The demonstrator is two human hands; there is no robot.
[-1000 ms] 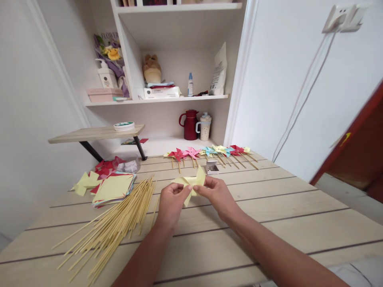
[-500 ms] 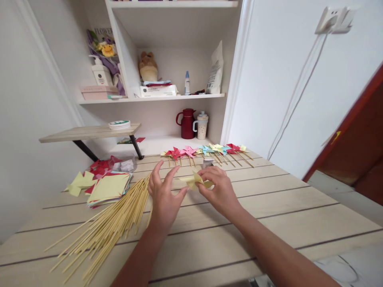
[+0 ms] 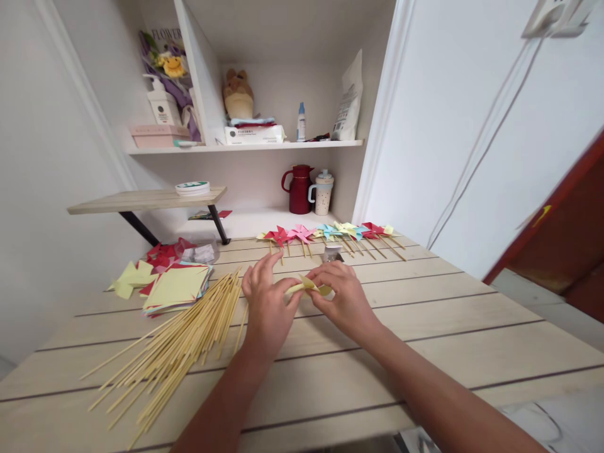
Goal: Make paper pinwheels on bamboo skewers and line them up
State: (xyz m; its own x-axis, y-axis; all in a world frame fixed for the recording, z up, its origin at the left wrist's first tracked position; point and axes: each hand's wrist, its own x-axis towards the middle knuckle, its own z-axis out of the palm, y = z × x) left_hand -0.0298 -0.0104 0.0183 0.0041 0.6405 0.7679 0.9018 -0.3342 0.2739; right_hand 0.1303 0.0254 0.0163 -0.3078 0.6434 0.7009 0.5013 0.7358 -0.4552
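Head: curled hands (image 3: pixel 270 302) (image 3: pixel 343 294) on yellow paper (image 3: pixel 308 284)

Two bare forearms reached forward into view and converged toward the middle. The left forearm (image 3: pixel 231 393) rose from the bottom edge, slanting up and slightly rightward, while the right forearm (image 3: pixel 438 390) came in from the lower right on a flatter, longer diagonal. The left hand (image 3: pixel 268 305) had its thumb and index finger drawn together in a pinch, pointing right, with the other fingers raised and loosely bent. The right hand (image 3: pixel 342 292) showed its back, the fingers curving over toward the left and the thumb set beneath them in a pinch. The two hands faced each other, fingertips close, wrists farther apart
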